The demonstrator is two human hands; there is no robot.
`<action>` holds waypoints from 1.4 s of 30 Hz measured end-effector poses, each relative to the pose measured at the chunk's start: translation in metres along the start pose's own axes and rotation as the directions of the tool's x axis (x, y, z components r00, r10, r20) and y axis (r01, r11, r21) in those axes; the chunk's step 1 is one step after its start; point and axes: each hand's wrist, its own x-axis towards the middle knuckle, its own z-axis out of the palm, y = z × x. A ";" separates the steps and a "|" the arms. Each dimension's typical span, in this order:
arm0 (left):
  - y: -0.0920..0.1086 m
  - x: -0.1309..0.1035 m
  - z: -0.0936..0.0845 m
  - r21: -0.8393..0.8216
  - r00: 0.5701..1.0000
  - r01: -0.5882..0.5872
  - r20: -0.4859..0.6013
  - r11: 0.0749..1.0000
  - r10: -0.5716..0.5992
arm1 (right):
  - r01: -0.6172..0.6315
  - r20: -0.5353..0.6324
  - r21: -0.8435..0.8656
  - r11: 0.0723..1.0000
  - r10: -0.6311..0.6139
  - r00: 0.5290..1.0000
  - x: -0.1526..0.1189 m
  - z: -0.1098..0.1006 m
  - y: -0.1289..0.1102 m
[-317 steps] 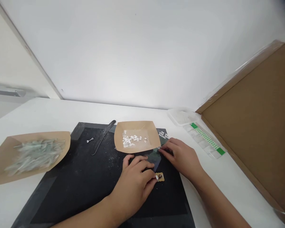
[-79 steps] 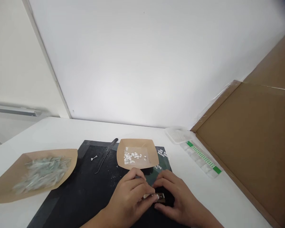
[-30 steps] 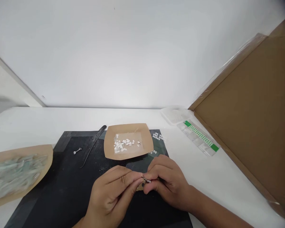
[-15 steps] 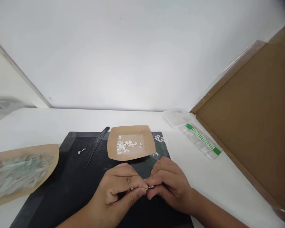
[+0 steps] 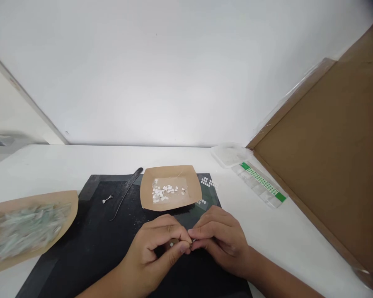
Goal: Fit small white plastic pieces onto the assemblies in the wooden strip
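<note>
Left hand (image 5: 157, 252) and right hand (image 5: 224, 240), fingers (image 5: 179, 248) pinched on a tiny, seemingly metal piece (image 5: 192, 241), paper tray (image 5: 146, 190) beyond them

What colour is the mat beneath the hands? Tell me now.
The mat is mostly black; the head view shows it best.

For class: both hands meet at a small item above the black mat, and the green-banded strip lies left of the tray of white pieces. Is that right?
Wrong side: in the head view, the green-banded strip lies right of the tray of white pieces, not left. The left hand and right hand meet at a small item above the black mat.
</note>
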 end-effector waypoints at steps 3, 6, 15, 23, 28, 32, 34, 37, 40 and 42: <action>-0.003 0.000 0.000 -0.046 0.999 0.042 -0.002 0.998 -0.042 | -0.009 -0.008 -0.005 1.000 0.009 1.000 -0.001 0.000 0.000; -0.006 -0.002 0.001 -0.079 0.999 0.046 -0.006 0.996 -0.047 | -0.002 -0.010 -0.001 1.000 0.002 1.000 -0.003 0.000 0.001; -0.012 -0.002 0.000 -0.042 1.000 0.000 -0.026 0.999 -0.001 | 0.038 -0.002 -0.036 0.999 -0.039 0.999 -0.003 -0.001 0.005; -0.008 -0.004 -0.003 -0.075 0.988 0.149 0.056 0.986 -0.145 | 0.051 0.032 -0.085 0.995 -0.048 0.998 -0.006 -0.002 0.005; -0.005 -0.002 -0.005 -0.044 0.986 0.144 0.095 0.989 -0.139 | 0.082 0.050 -0.105 0.991 -0.077 0.996 -0.007 -0.002 0.007; -0.003 -0.001 -0.003 0.012 0.995 0.094 0.044 0.995 -0.095 | 0.130 0.075 -0.194 0.972 -0.118 0.990 -0.010 -0.004 0.009; -0.003 -0.001 -0.001 0.036 0.997 0.079 0.016 0.996 -0.080 | 0.166 0.093 -0.243 0.956 -0.148 0.985 -0.011 -0.006 0.008; -0.003 -0.002 0.000 0.066 0.997 0.077 -0.030 0.995 -0.075 | 0.218 0.107 -0.293 0.931 -0.195 0.975 -0.011 -0.007 0.005; -0.003 -0.003 0.001 0.073 0.994 0.091 -0.068 0.993 -0.086 | 0.240 0.086 -0.328 0.914 -0.224 0.971 -0.012 -0.006 0.004; -0.004 -0.004 0.002 0.068 0.991 0.114 -0.079 0.991 -0.108 | 0.240 0.085 -0.335 0.911 -0.224 0.971 -0.012 -0.006 0.005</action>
